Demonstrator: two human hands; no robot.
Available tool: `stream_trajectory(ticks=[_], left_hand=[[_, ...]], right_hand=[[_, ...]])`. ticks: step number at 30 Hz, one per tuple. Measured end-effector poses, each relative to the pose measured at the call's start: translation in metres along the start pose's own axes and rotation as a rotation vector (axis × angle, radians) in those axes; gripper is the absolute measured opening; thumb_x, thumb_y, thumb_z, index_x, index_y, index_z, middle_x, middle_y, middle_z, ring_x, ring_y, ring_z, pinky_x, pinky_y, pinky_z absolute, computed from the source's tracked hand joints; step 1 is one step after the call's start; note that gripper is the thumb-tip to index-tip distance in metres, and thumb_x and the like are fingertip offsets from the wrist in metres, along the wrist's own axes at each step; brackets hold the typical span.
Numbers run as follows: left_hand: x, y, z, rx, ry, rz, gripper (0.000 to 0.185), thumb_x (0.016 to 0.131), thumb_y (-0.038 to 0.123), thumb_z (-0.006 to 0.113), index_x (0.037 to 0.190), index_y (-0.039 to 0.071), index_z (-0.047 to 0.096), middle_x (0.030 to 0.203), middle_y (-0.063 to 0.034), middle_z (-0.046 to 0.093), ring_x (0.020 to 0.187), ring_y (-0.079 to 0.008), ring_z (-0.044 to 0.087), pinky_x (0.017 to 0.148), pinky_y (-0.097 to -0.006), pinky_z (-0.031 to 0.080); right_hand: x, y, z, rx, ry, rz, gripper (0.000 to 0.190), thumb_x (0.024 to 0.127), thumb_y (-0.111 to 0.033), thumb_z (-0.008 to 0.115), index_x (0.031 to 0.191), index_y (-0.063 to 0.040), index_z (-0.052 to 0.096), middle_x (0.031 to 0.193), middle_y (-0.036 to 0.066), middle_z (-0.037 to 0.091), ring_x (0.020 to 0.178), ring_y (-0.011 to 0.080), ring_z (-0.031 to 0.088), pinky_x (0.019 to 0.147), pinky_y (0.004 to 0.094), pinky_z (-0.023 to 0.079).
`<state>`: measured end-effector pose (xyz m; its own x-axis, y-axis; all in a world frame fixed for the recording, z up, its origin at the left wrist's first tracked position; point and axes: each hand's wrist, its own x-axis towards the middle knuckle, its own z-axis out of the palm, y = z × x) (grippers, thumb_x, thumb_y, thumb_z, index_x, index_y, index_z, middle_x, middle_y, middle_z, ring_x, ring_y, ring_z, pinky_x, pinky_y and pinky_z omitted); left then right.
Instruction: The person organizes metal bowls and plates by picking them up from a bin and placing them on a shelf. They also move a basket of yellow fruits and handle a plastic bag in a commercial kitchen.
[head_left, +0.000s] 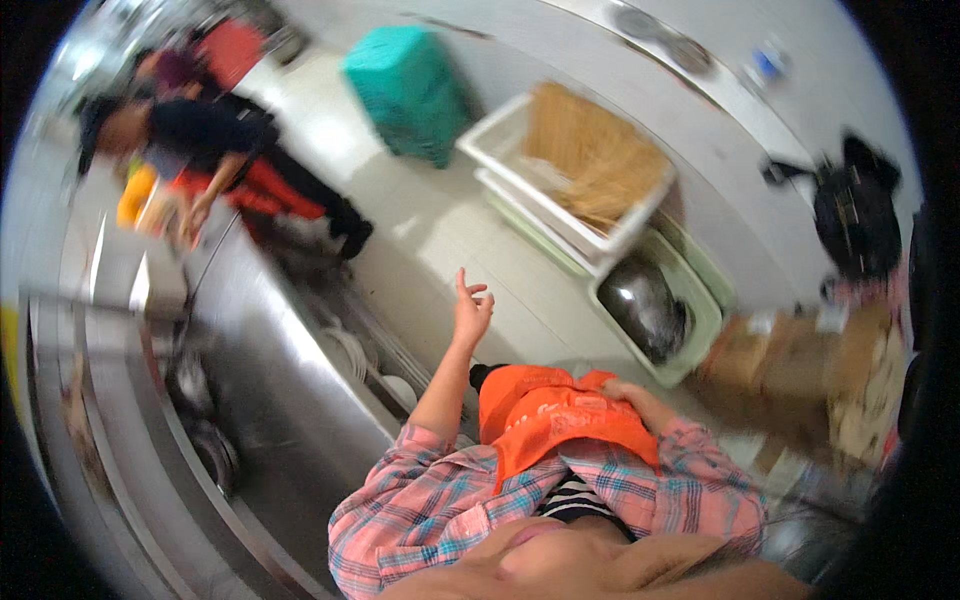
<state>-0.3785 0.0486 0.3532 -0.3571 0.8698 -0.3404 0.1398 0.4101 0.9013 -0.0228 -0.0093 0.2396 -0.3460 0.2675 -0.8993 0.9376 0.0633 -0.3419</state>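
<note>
My left hand (472, 307) is raised over the tiled floor, beside the steel counter (277, 367). It holds nothing; its index finger points outward and the other fingers are spread or partly bent. My right hand (624, 391) lies against the side of the orange apron (555, 405) at my waist. Its fingers are partly hidden by the cloth, so I cannot tell whether they grip it. The apron bears writing and bunches up over a plaid shirt. Motion blurs much of the picture.
A co-worker (217, 142) leans over the counter's far end. By the wall stand a white crate (487, 139) of brown sticks or noodle-like strands, a green tub (607, 300) holding a dark shiny object, green stacked stools (405, 82) and cardboard boxes (795, 352). Steel shelving (112, 420) lies left.
</note>
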Motion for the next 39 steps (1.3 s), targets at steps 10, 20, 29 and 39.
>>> stream_trajectory(ticks=[10,20,29,39], left_hand=[[-0.095,-0.096,0.182,1.143,-0.918,-0.389,0.086,0.074,0.056,0.051,0.138,0.012,0.013,0.136,-0.0244,0.026,0.119,-0.0394,0.037,0.097,-0.044,0.034],[-0.029,-0.148,0.283,1.187,-1.138,-0.345,0.087,0.073,0.054,0.054,0.134,0.001,0.021,0.123,-0.0262,0.043,0.111,-0.0355,0.047,0.09,-0.0404,0.041],[0.068,-0.219,0.421,1.278,-1.341,0.086,0.07,0.077,0.044,0.054,0.127,0.0,0.034,0.126,-0.024,0.037,0.114,-0.0366,0.041,0.092,-0.0408,0.039],[0.136,-0.256,0.567,1.183,-0.355,-0.413,0.097,0.072,0.034,0.064,0.138,0.012,-0.004,0.135,-0.0263,0.018,0.115,-0.0399,0.039,0.089,-0.0423,0.042]], right_hand=[[-0.081,0.065,0.03,0.457,-0.001,0.112,0.072,0.084,-0.054,0.036,0.123,0.006,0.038,0.125,0.027,0.041,0.111,0.0371,0.045,0.093,0.0416,0.036],[-0.045,0.105,0.025,0.579,0.055,0.574,0.096,0.074,-0.065,0.046,0.133,0.006,0.018,0.112,0.027,0.051,0.103,0.0367,0.051,0.086,0.0417,0.043],[-0.017,0.143,0.063,0.778,-0.091,0.842,0.104,0.07,-0.068,0.048,0.132,0.01,0.017,0.121,0.026,0.045,0.11,0.0342,0.047,0.093,0.0377,0.039],[0.009,0.194,0.113,0.718,0.131,0.865,0.082,0.072,-0.044,0.064,0.128,0.003,0.027,0.119,0.023,0.043,0.11,0.0346,0.042,0.091,0.0407,0.039]])
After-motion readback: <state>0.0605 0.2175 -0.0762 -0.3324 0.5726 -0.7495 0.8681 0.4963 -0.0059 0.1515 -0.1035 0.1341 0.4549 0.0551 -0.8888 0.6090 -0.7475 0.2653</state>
